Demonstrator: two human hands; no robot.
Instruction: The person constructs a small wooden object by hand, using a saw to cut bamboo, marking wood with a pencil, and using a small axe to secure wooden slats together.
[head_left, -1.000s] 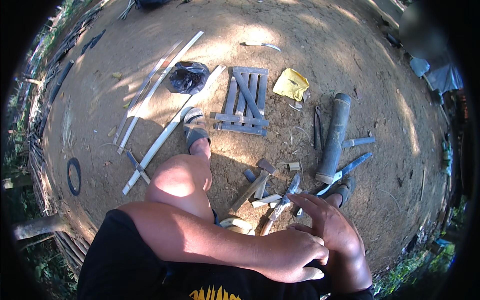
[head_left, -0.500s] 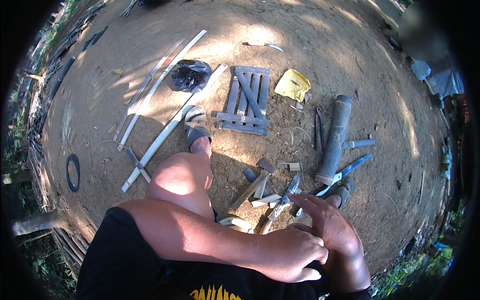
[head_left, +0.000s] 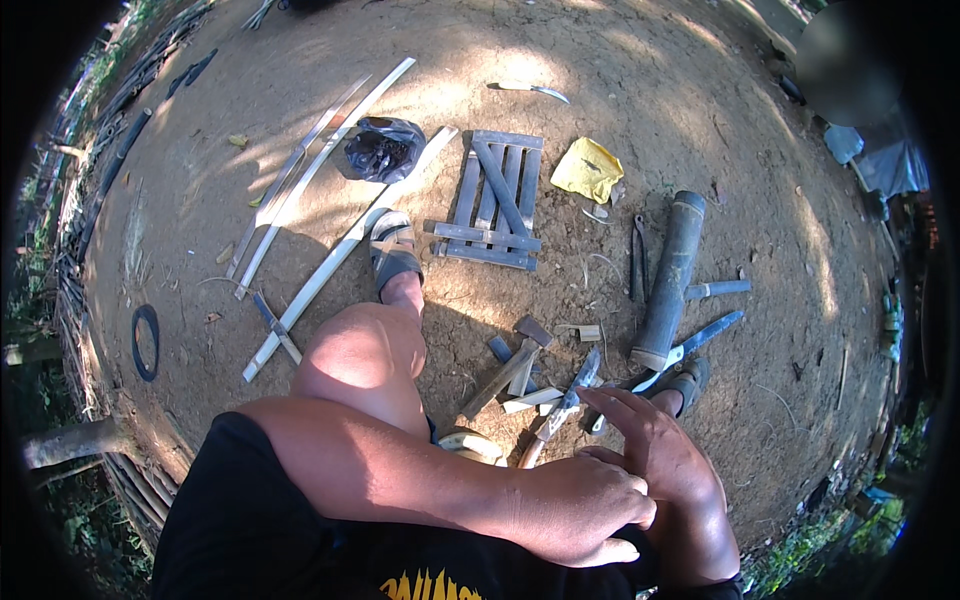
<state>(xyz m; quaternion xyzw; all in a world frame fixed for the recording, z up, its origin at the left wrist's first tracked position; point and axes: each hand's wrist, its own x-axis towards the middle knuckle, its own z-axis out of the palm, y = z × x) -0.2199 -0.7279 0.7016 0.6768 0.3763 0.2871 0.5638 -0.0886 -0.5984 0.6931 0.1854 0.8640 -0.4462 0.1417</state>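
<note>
My left arm crosses in front of my body, and my left hand (head_left: pixel 580 510) has its fingers curled beside my right wrist. No object shows between its thumb and fingers; the palm is hidden. My right hand (head_left: pixel 660 450) is held above the ground with its fingers stretched forward and nothing visible in it. Below its fingertips lies a knife (head_left: pixel 562 408) with a wooden handle. Just left of that are a hatchet (head_left: pixel 505 375) and short split bamboo pieces (head_left: pixel 527 402). A long blade (head_left: pixel 705 335) with a pale handle lies beyond the right hand, beside my right sandal (head_left: pixel 690 385).
A thick bamboo tube (head_left: pixel 668 280) lies at the right, beside pliers (head_left: pixel 639 258). Ahead is a slatted bamboo frame (head_left: pixel 488 240), with a yellow cloth-like piece (head_left: pixel 587 170) and a curved knife (head_left: pixel 530 90) beyond. Long bamboo strips (head_left: pixel 330 270) and a black plastic bag (head_left: pixel 385 150) lie left.
The view has shifted very slightly. Both hands and the things on the ground stay as they were.
</note>
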